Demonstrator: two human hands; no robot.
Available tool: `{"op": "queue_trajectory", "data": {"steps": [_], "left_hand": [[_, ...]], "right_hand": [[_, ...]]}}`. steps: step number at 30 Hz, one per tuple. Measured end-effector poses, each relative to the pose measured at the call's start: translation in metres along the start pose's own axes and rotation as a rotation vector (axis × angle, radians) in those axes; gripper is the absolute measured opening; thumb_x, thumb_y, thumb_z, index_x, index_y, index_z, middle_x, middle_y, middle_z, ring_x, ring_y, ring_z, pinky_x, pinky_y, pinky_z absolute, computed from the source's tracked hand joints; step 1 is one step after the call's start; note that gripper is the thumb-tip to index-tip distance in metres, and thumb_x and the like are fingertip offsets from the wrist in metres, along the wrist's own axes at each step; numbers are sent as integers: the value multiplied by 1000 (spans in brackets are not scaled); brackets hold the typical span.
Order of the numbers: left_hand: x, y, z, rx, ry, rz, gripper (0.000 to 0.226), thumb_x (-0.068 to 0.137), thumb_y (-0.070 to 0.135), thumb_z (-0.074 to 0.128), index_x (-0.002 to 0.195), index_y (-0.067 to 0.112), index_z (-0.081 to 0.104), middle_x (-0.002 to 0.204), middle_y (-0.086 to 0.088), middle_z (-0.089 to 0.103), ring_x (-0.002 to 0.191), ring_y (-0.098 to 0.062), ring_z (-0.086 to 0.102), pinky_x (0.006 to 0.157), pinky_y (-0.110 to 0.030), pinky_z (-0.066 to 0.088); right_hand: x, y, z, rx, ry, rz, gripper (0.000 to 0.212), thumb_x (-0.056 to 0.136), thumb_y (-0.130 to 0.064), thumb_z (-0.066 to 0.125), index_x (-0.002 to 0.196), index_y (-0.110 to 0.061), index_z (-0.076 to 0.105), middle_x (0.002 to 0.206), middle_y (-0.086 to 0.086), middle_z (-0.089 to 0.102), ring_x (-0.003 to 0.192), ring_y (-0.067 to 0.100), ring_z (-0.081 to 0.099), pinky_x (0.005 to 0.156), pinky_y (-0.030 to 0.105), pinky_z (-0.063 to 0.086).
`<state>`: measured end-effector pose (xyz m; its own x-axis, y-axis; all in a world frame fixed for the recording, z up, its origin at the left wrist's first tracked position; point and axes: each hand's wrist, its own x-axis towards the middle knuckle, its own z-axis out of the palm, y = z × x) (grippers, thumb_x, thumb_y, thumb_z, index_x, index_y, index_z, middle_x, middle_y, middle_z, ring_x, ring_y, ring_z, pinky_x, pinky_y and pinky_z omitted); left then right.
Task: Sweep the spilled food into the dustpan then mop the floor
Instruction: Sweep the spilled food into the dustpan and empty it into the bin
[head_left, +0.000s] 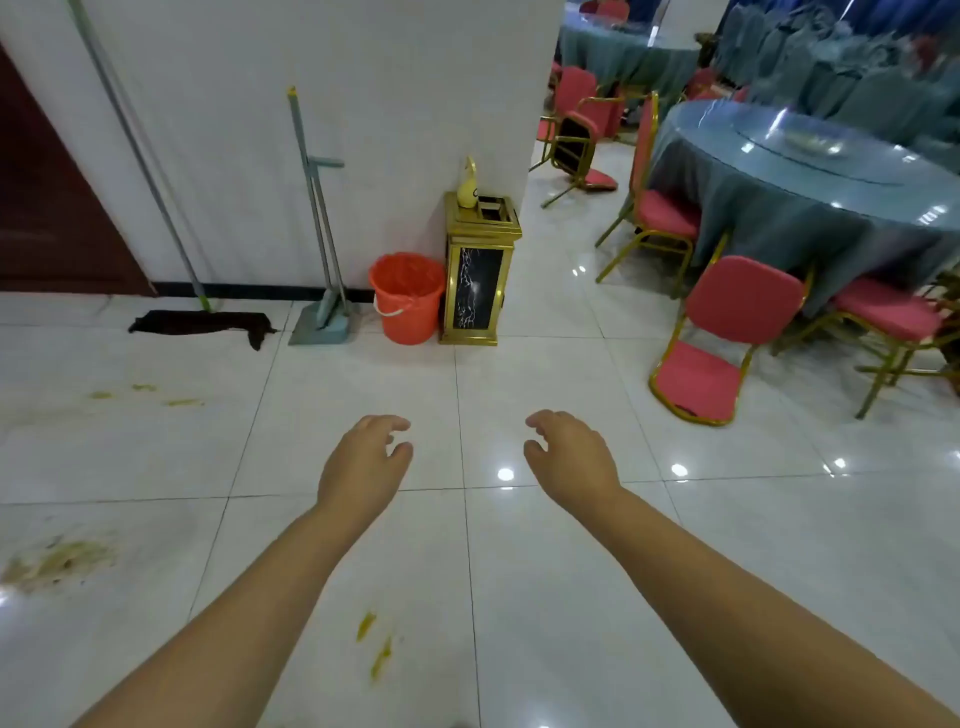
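Yellowish spilled food lies on the white tiled floor: a smeared patch at the left, small streaks between my forearms, and bits farther off. A grey-blue dustpan with a broom clipped upright in it leans against the white wall. To its left stands a mop with a dark flat head and a long handle. My left hand and my right hand are stretched out over the floor, fingers apart, holding nothing, well short of the tools.
An orange bucket and a gold-and-black bin stand by the wall corner right of the dustpan. At the right are round tables with blue cloths and red chairs with gold frames. A dark door is at the far left.
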<state>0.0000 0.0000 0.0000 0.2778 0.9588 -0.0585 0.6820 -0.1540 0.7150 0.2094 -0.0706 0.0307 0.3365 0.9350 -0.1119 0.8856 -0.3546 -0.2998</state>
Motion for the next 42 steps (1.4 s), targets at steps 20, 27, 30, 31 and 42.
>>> {"op": "queue_trajectory", "data": {"steps": [20, 27, 30, 31, 42], "left_hand": [[352, -13, -38, -211, 160, -235, 26, 94, 16, 52, 118, 18, 63, 117, 3, 61, 100, -8, 52, 86, -22, 40], [469, -24, -75, -222, 200, -299, 28, 94, 18, 51, 121, 19, 62, 114, 4, 63, 102, -9, 55, 89, -24, 43], [503, -28, -78, -225, 194, -316, 28, 95, 19, 51, 121, 19, 62, 112, 5, 62, 103, -11, 56, 90, -25, 45], [517, -30, -77, -216, 201, -328, 27, 95, 19, 50, 120, 19, 62, 110, 5, 61, 102, -11, 57, 89, -25, 45], [689, -18, -79, -214, 380, -449, 21, 96, 18, 50, 111, 20, 65, 102, 9, 59, 95, -9, 54, 80, -22, 40]], "right_hand": [[394, -82, -10, -15, -105, -199, 32, 97, -25, 44, 119, -21, 67, 117, -2, 67, 105, 18, 62, 89, 26, 48], [522, -131, -13, 65, -121, -288, 28, 93, -21, 50, 112, -19, 70, 107, -1, 70, 97, 18, 64, 80, 26, 51], [567, -145, -10, 79, -141, -315, 26, 93, -23, 50, 110, -21, 70, 104, -2, 71, 94, 18, 65, 78, 29, 53], [586, -149, -7, 72, -160, -323, 26, 94, -24, 49, 111, -21, 69, 104, -2, 71, 95, 18, 65, 78, 29, 53], [800, -183, -15, 75, -270, -523, 26, 93, -21, 47, 100, -17, 71, 100, 0, 72, 92, 21, 65, 80, 33, 52]]}}
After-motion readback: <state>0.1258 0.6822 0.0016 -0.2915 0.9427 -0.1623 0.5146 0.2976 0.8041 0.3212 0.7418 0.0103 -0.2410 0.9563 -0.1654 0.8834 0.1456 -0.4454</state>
